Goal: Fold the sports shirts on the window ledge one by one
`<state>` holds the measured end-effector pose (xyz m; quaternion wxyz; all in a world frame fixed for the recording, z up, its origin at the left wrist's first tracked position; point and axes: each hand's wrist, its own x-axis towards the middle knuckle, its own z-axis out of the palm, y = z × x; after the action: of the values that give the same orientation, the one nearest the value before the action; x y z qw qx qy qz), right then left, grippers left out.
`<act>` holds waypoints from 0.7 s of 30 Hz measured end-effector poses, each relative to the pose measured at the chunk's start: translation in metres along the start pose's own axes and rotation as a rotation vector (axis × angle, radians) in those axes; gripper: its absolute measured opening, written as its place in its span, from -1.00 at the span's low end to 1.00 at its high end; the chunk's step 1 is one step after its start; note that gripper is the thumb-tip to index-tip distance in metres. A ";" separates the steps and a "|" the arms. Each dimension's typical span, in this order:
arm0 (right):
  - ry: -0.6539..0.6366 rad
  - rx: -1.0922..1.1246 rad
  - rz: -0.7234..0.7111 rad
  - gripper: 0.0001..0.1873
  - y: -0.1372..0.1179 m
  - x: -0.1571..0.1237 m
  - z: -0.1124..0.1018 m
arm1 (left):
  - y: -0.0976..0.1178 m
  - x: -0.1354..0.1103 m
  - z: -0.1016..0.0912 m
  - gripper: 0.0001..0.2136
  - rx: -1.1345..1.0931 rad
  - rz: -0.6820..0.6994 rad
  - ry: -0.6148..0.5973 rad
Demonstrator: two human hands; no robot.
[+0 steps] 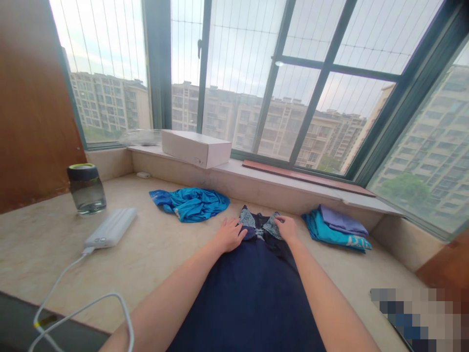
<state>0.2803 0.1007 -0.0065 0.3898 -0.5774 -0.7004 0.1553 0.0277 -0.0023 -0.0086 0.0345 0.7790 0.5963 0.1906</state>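
A navy slip dress [252,298] with grey lace cups lies spread on the stone-topped ledge [154,274], its top toward the window and its skirt running down toward me. My left hand [230,235] rests flat on the left side of the bodice, below the lace cup, fingers stretched out. At the opposite cup, my right hand [286,228] pinches the outer lace edge between thumb and fingers. Left of the dress is a crumpled bright blue garment [194,203]. To its right sit a folded blue garment [330,235] and a folded purple one [342,220] on top.
A water bottle [86,190] and a white power bank [111,228] with a white cable [69,266] stand at the left. On the sill is a white box [196,149]. A blurred-out flat object [417,320] lies at the lower right.
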 end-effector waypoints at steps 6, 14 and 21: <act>-0.026 0.078 -0.097 -0.48 -0.025 -0.016 -0.031 | 0.001 0.001 -0.008 -0.63 -0.252 0.058 0.148; -0.284 -0.030 -0.362 -0.75 -0.057 -0.094 -0.080 | 0.000 0.018 -0.019 -0.57 -0.446 -0.154 0.201; -0.373 0.091 -0.334 -0.73 -0.055 -0.127 -0.100 | 0.008 0.035 -0.035 -0.40 -0.569 -0.139 -0.113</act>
<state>0.3186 -0.0560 0.0482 0.2997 -0.3967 -0.8382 0.2240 0.0310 0.0225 0.0347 0.2980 0.7046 0.5680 0.3035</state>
